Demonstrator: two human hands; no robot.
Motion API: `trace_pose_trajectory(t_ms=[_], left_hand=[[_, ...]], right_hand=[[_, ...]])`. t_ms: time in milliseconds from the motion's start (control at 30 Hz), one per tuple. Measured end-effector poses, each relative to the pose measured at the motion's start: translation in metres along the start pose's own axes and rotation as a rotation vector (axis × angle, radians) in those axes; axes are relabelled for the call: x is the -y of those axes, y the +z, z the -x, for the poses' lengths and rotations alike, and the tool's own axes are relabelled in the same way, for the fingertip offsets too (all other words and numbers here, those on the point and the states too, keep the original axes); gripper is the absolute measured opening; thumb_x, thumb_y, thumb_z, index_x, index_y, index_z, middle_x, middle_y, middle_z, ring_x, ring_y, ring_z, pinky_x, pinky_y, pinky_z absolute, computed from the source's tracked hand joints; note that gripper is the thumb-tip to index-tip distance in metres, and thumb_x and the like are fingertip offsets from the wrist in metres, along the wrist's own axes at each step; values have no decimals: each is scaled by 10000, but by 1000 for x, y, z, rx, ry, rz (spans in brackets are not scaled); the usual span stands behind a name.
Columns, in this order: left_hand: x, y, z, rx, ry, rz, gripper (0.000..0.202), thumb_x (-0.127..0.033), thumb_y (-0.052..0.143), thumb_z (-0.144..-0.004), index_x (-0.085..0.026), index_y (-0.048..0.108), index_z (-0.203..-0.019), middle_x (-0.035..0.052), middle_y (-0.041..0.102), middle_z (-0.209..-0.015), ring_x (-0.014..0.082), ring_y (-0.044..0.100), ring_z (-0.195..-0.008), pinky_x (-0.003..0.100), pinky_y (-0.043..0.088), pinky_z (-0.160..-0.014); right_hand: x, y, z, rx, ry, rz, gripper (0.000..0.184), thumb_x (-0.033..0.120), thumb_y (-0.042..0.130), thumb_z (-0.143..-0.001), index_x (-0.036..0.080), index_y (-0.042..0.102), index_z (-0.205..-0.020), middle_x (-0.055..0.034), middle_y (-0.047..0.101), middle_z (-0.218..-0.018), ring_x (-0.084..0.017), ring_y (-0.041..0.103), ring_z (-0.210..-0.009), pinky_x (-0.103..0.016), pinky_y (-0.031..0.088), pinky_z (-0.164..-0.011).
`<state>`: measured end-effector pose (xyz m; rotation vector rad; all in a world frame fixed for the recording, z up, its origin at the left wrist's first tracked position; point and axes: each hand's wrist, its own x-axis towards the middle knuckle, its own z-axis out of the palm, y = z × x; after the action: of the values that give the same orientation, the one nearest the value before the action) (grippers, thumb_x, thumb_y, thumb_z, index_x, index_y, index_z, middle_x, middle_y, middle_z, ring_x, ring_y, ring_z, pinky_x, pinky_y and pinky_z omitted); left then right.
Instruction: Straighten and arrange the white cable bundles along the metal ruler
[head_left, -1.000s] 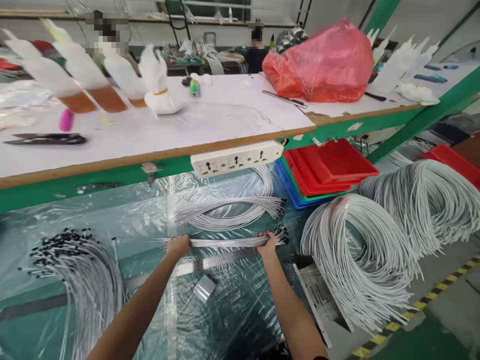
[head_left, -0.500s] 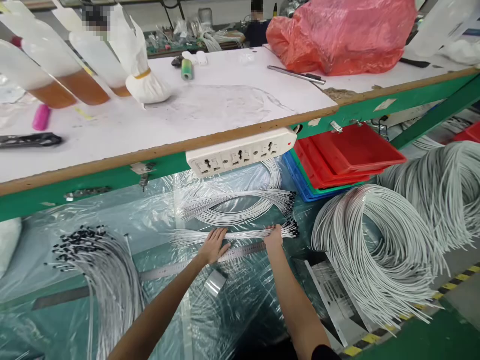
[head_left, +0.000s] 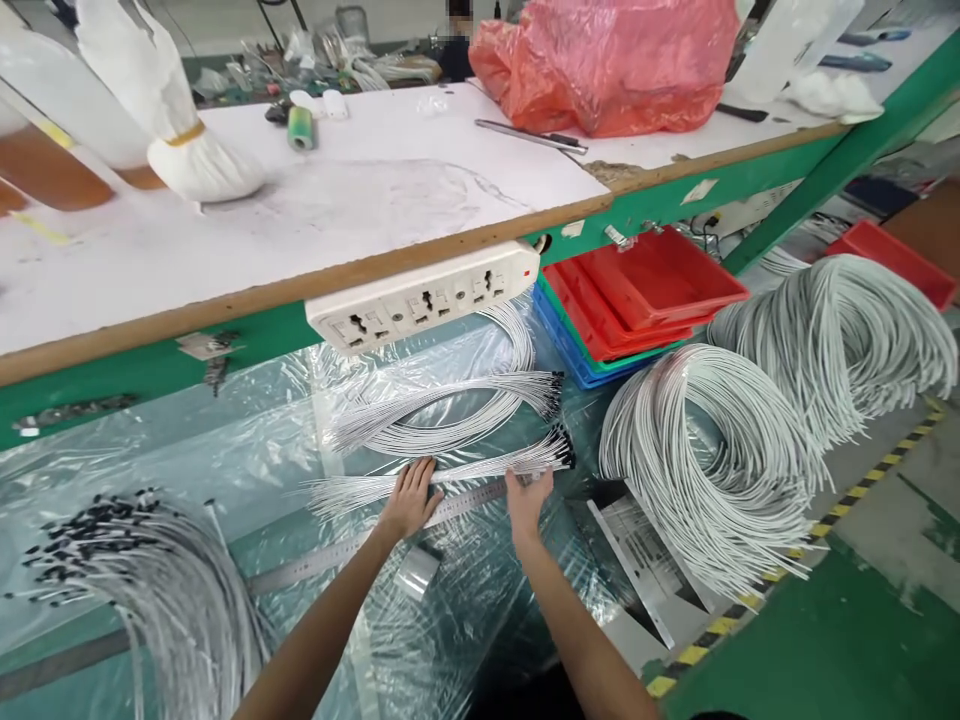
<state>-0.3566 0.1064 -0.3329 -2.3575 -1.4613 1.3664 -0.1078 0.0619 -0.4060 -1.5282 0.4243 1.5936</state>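
**Both hands flat on a wire bundle beside the ruler**

Pressing down with the left hand [head_left: 409, 497] on a bundle of thin white wires [head_left: 480, 468]. Grip fully open, palm down and fingers spread, closed around nothing. Touching the same bundle further right with the right hand [head_left: 529, 497], near the black wire tips. Grip open here too, with the fingers stretched forward over the wires. Not possible to tell whether the thumb goes under any wire.

Lying across the middle of the surface [head_left: 870, 490], on a clear plastic sheet [head_left: 225, 450], below the front edge of the upper shelf [head_left: 465, 245]. Running almost parallel to a steel ruler [head_left: 322, 558], which sits just beside the bundle on its near side. Reaching over this ruler with both wrists.

Behind the bundle, toward the far edge, a second looped bundle [head_left: 450, 410] of the same wires. Above it, a white power strip [head_left: 424, 297] fixed under the shelf edge. Near the left forearm, a small shiny roll [head_left: 418, 570]. Toward the left edge, a heap of wires with black ends [head_left: 127, 560]. Toward the right edge, big coils of white cable [head_left: 705, 450], with stacked red trays [head_left: 652, 290] behind them. On the shelf, a red plastic bag [head_left: 607, 60].
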Motion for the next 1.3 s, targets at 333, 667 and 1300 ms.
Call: trace_pose_trajectory(t_ms=[333, 667, 1300], left_hand=[[-20, -54, 2, 338, -51, -180, 742, -523, 174, -1075, -46, 20, -1623, 39, -95, -1645, 225, -35, -1562, 449, 8, -1279], [-25, -147, -81, 111, -145, 249, 416, -292, 420, -1056, -105, 555, -1403, 66, 567, -1376, 260, 565, -1226, 373, 402, -1056], [22, -135, -203, 147, -204, 121, 323, -166, 476, -949, -61, 636, -1209, 159, 577, -1204, 296, 550, -1175, 384, 452, -941]], right_hand=[[-56, 20, -38, 471, -833, 1420, 672, 537, 194, -1075, 214, 112, -1658, 1, -157, -1632, -264, -155, -1544, -567, -152, -1211], [-49, 23, -40, 516, -785, 1460, 693, 552, 210, -1072, 210, 53, -1653, -2, -216, -1599, -275, -170, -1535, -557, -209, -1189], [-42, -17, 9, 448, -1133, 399, 396, 90, 430, -935, 228, 576, -1276, 21, 548, -1390, -99, 371, -1437, -285, 224, -1237]])
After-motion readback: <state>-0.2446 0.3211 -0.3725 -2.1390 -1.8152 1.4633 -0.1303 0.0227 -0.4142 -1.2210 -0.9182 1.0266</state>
